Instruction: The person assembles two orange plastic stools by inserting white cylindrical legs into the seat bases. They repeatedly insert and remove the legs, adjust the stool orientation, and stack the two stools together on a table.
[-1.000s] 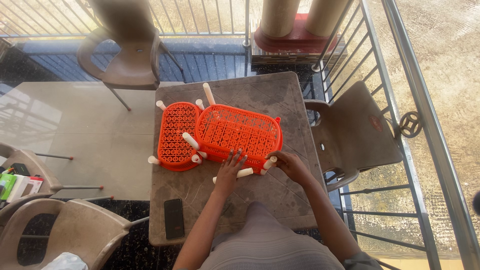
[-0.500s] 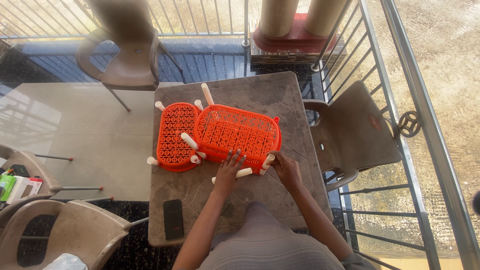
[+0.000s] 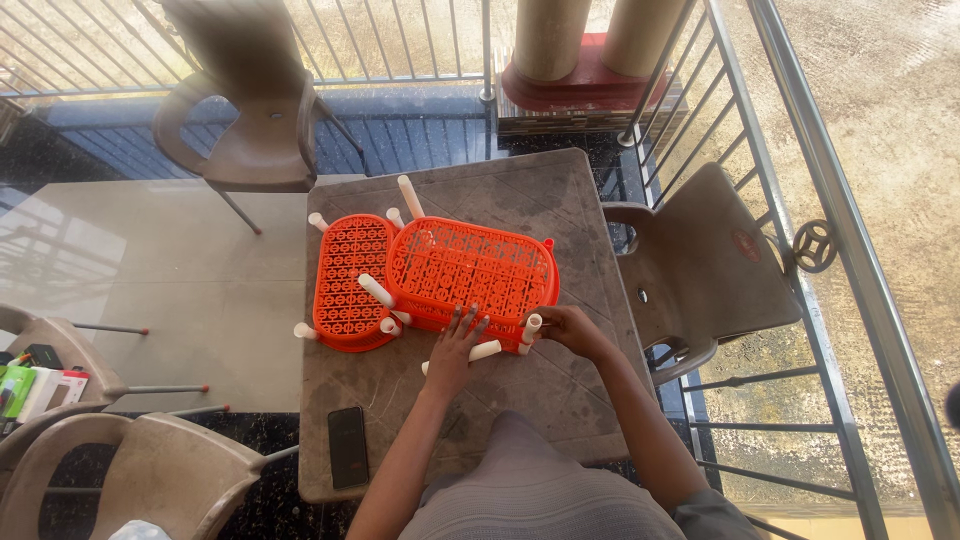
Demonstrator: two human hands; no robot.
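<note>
Two orange perforated plastic trays sit on a brown square table (image 3: 560, 200). The larger tray (image 3: 475, 268) lies partly over the smaller one (image 3: 345, 285), and short white tubes (image 3: 375, 290) stick out around both. My left hand (image 3: 455, 345) rests with fingers spread on the near edge of the larger tray, just above a white tube lying on the table (image 3: 483, 351). My right hand (image 3: 562, 326) is closed around a white tube (image 3: 531, 330) at the tray's near right corner.
A black phone (image 3: 347, 446) lies on the table's near left part. Brown plastic chairs stand at the right (image 3: 700, 270), far left (image 3: 250, 130) and near left (image 3: 150, 470). A metal railing (image 3: 830, 200) runs along the right side.
My right hand has shifted slightly along the tray's near right corner and now grips the white tube there. The left hand stays on the tray edge.
</note>
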